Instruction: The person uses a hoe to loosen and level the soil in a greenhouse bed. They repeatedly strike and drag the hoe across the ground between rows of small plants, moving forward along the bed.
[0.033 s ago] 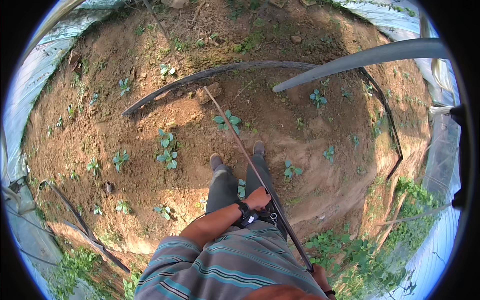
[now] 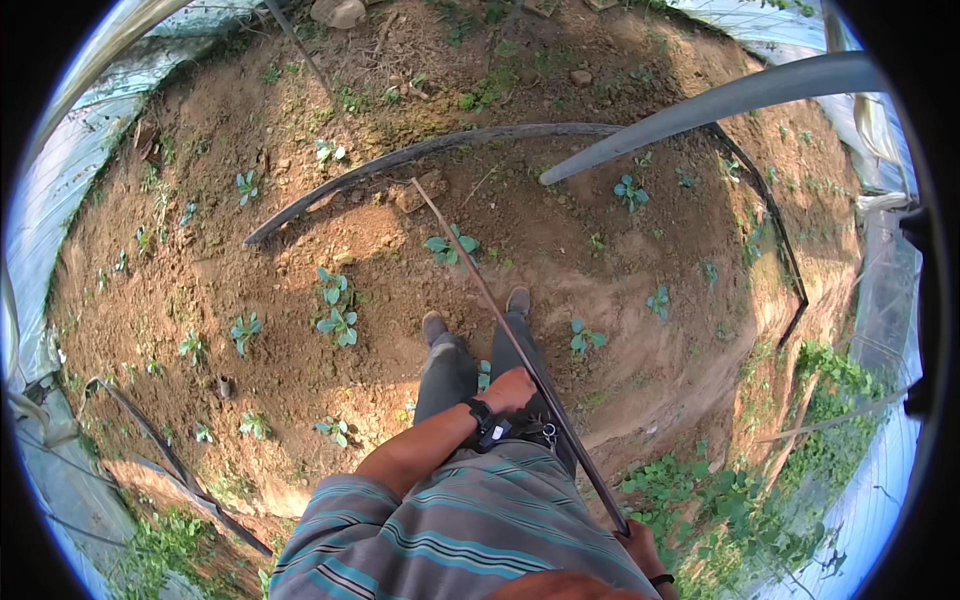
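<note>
A long, thin brown pole [image 2: 481, 282] runs slantwise across my body, darker toward its near end. My left hand [image 2: 508, 390] is closed around it at waist height, a dark watch on the wrist. Low on my right side, my right hand [image 2: 640, 549] is closed on the pole's near end, partly cut off by my shirt. The far tip of the pole reaches the soil beside a brown clod [image 2: 423, 190]. Just right of the shaft grows a leafy green seedling [image 2: 453, 245]; whether the pole touches its leaves I cannot tell.
Several seedlings [image 2: 337, 325] dot the bare soil. A dark curved strip [image 2: 400, 152] lies ahead, and a thick grey pipe [image 2: 715, 112] juts in from the right. Plastic sheeting [image 2: 85, 130] walls both sides. Weeds [image 2: 700, 500] grow behind me on the right.
The view has shifted slightly. Both hands keep their grip on the pole, and its tip stays by the same clod.
</note>
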`<move>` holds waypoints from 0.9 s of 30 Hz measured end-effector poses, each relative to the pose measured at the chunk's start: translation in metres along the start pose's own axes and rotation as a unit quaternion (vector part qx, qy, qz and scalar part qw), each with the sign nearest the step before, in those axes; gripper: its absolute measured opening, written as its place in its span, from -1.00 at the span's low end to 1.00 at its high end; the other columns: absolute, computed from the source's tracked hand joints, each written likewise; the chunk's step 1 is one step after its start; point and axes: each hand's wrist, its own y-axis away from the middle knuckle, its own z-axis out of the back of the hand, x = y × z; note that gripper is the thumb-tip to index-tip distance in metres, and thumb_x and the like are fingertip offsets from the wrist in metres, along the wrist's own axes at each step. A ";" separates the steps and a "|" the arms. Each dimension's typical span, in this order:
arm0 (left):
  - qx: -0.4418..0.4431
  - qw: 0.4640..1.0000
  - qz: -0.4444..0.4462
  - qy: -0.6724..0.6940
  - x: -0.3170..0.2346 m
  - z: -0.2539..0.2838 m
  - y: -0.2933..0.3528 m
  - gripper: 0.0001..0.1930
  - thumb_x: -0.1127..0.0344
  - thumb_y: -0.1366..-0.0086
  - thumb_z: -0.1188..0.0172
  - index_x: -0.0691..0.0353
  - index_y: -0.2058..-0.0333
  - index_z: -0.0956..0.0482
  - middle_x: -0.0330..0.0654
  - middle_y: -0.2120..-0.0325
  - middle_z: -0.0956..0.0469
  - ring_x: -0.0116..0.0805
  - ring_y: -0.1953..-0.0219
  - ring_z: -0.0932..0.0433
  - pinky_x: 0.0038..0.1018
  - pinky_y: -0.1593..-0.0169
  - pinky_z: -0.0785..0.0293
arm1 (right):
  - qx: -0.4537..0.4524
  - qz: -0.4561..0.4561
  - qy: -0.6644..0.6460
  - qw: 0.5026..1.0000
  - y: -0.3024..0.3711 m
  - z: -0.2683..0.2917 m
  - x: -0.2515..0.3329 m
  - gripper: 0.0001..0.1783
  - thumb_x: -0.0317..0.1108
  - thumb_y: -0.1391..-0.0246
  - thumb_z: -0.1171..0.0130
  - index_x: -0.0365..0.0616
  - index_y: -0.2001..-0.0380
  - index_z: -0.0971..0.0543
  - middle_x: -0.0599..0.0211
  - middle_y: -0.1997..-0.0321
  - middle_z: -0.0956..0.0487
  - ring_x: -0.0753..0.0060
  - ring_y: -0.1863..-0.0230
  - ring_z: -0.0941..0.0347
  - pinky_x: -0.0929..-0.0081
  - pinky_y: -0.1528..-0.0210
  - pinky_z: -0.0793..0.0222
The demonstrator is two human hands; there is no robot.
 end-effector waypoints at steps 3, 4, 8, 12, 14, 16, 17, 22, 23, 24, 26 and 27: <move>-0.123 0.950 0.081 0.274 -0.001 0.072 0.029 -0.83 0.24 -0.47 -0.08 0.22 0.25 -0.47 -0.19 0.43 -0.57 -0.34 0.44 -0.66 -0.40 0.44 -0.61 | -0.075 0.007 -0.193 0.978 0.007 -0.008 0.017 -0.62 -0.31 0.06 -0.43 -0.31 0.18 -0.67 0.00 0.42 -0.65 0.16 0.39 -0.62 0.21 0.27 -0.49; -0.185 0.942 0.060 0.274 -0.001 0.104 0.041 -0.83 0.25 -0.47 -0.07 0.23 0.27 -0.46 -0.15 0.44 -0.58 -0.31 0.43 -0.67 -0.39 0.44 -0.61 | -0.105 -0.010 -0.256 0.961 0.006 -0.004 0.020 -0.57 -0.39 0.04 -0.43 -0.35 0.08 -0.64 0.13 0.42 -0.67 0.36 0.46 -0.59 0.30 0.37 -0.49; -0.306 0.917 -0.028 0.255 -0.011 0.242 0.104 -0.81 0.27 -0.42 -0.07 0.31 0.20 -0.41 -0.08 0.43 -0.56 -0.28 0.45 -0.61 -0.38 0.45 -0.58 | -0.209 0.009 -0.546 0.811 0.014 0.045 0.022 -0.72 -0.47 -0.12 -0.28 -0.32 0.09 -0.61 0.31 0.30 -0.63 0.58 0.55 -0.51 0.57 0.53 -0.44; -0.388 0.885 -0.030 0.258 -0.027 0.318 0.167 -0.87 0.35 -0.38 -0.04 0.32 0.27 -0.39 -0.06 0.44 -0.53 -0.25 0.48 -0.61 -0.38 0.49 -0.60 | -0.334 0.134 -0.523 0.772 0.015 0.086 0.054 -0.71 -0.35 -0.17 -0.29 -0.27 0.08 -0.63 0.40 0.35 -0.63 0.60 0.45 -0.55 0.60 0.44 -0.46; -0.398 0.884 -0.037 0.243 -0.041 0.327 0.184 -0.87 0.36 -0.37 -0.04 0.33 0.29 -0.39 -0.05 0.45 -0.53 -0.25 0.51 -0.60 -0.38 0.52 -0.59 | -0.428 0.214 -0.417 0.773 0.014 0.105 0.069 -0.70 -0.34 -0.14 -0.31 -0.26 0.09 -0.63 0.37 0.35 -0.63 0.55 0.42 -0.56 0.56 0.40 -0.49; -0.406 0.887 -0.023 0.219 -0.056 0.316 0.189 -0.87 0.36 -0.38 -0.03 0.32 0.27 -0.38 -0.07 0.47 -0.51 -0.24 0.52 -0.60 -0.37 0.54 -0.58 | -0.481 0.265 -0.364 0.752 0.015 0.119 0.083 -0.69 -0.34 -0.11 -0.34 -0.25 0.10 -0.63 0.33 0.36 -0.63 0.48 0.41 -0.58 0.50 0.36 -0.52; -0.425 0.884 -0.004 0.195 -0.062 0.305 0.189 -0.86 0.35 -0.40 -0.03 0.32 0.25 -0.38 -0.09 0.48 -0.49 -0.24 0.52 -0.60 -0.36 0.55 -0.58 | -0.494 0.280 -0.370 0.735 0.015 0.126 0.090 -0.68 -0.34 -0.09 -0.36 -0.24 0.10 -0.63 0.31 0.36 -0.63 0.45 0.40 -0.59 0.47 0.35 -0.53; -0.416 0.892 0.008 0.178 -0.083 0.238 0.172 -0.84 0.30 -0.43 -0.04 0.26 0.15 -0.36 -0.12 0.41 -0.47 -0.22 0.47 -0.61 -0.34 0.54 -0.58 | -0.476 0.374 -0.398 0.689 0.022 0.160 0.112 -0.69 -0.35 -0.04 -0.40 -0.20 0.13 -0.65 0.28 0.38 -0.65 0.30 0.40 -0.62 0.37 0.32 -0.55; -0.404 0.899 0.006 0.167 -0.086 0.228 0.168 -0.84 0.29 -0.42 -0.04 0.25 0.15 -0.36 -0.12 0.40 -0.48 -0.21 0.45 -0.61 -0.32 0.52 -0.59 | -0.478 0.388 -0.389 0.685 0.021 0.166 0.114 -0.69 -0.35 -0.04 -0.40 -0.20 0.14 -0.65 0.28 0.38 -0.65 0.29 0.40 -0.62 0.38 0.32 -0.55; -0.394 0.903 0.012 0.171 -0.088 0.221 0.164 -0.84 0.29 -0.41 -0.05 0.25 0.16 -0.37 -0.12 0.40 -0.48 -0.19 0.44 -0.61 -0.29 0.50 -0.60 | -0.479 0.403 -0.380 0.681 0.020 0.173 0.116 -0.69 -0.35 -0.04 -0.40 -0.20 0.14 -0.65 0.28 0.39 -0.65 0.27 0.40 -0.62 0.38 0.33 -0.54; -0.390 0.907 0.023 0.154 -0.094 0.212 0.156 -0.82 0.27 -0.37 -0.07 0.25 0.18 -0.41 -0.11 0.42 -0.49 -0.14 0.42 -0.62 -0.18 0.45 -0.62 | -0.480 0.437 -0.386 0.656 0.015 0.183 0.119 -0.70 -0.34 -0.05 -0.40 -0.19 0.15 -0.65 0.28 0.38 -0.65 0.25 0.40 -0.61 0.40 0.35 -0.52; -0.386 0.908 0.014 0.166 -0.097 0.209 0.153 -0.82 0.28 -0.35 -0.07 0.26 0.20 -0.41 -0.09 0.45 -0.49 -0.11 0.42 -0.62 -0.17 0.47 -0.60 | -0.482 0.458 -0.387 0.639 0.011 0.189 0.120 -0.71 -0.33 -0.05 -0.40 -0.19 0.16 -0.65 0.29 0.38 -0.66 0.24 0.40 -0.61 0.40 0.36 -0.51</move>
